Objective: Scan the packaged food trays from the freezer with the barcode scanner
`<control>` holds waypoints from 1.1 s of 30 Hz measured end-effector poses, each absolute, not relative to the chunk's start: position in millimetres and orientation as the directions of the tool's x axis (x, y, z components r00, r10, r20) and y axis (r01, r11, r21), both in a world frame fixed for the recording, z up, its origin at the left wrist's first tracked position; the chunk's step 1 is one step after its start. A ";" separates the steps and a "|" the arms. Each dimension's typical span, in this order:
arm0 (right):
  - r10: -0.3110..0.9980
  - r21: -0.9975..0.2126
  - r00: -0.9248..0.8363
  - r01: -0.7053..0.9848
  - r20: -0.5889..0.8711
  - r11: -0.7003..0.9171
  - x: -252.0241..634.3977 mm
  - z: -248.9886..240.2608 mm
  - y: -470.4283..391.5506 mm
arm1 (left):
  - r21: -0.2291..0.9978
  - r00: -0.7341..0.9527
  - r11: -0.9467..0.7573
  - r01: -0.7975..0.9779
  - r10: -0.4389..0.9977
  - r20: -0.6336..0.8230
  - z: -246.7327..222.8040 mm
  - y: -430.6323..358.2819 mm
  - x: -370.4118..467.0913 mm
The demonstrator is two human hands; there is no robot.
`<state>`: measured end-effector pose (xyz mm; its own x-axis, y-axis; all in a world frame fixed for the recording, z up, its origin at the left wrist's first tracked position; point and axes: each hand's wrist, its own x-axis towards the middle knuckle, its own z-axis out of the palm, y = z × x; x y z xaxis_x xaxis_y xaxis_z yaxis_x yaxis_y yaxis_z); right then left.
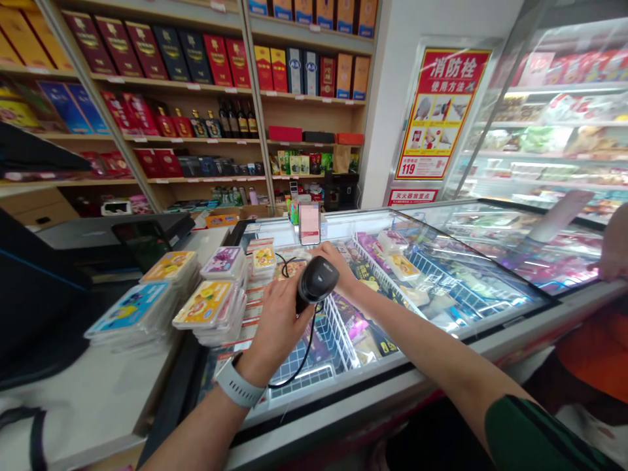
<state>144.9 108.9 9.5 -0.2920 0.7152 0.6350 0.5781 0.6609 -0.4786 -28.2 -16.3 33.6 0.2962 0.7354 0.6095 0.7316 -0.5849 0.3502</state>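
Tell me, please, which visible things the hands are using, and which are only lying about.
In use, apparently:
black handheld plastic scanner, in the left hand
upright pink-screened phone, at the right hand; grip unclear

Lying about:
blue-topped flat plastic packs, stacked
tall dark-red boxes, shelved

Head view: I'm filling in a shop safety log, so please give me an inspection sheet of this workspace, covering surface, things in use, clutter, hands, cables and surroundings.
Surface: glass-topped freezer, with wire baskets inside.
Things in use: black scanner; upright phone, screen facing the camera.
Clutter: stacked flat packs at left.
Hands: left hand grips the scanner; right hand is at the phone's lower edge, its grip partly hidden.
Cables: black cable curves below the scanner.
Surroundings: shelves of boxed goods, a wall poster, another person's hand at far right.
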 end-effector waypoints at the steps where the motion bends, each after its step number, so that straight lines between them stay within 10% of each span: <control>1: 0.716 -0.479 -0.252 0.595 0.651 0.645 154.2 10.9 104.3 | 0.353 0.293 -0.585 0.730 0.735 0.612 33.4 -16.0 -28.4; 11: 0.927 -0.910 0.118 0.269 0.357 0.317 230.2 -11.2 92.6 | 0.333 0.308 -0.591 0.735 0.728 0.612 29.8 -13.3 -29.2; 33: 0.958 -0.960 0.113 0.130 0.262 0.247 218.5 -14.4 68.0 | 0.317 0.310 -0.569 0.758 0.743 0.593 31.6 -14.6 -29.8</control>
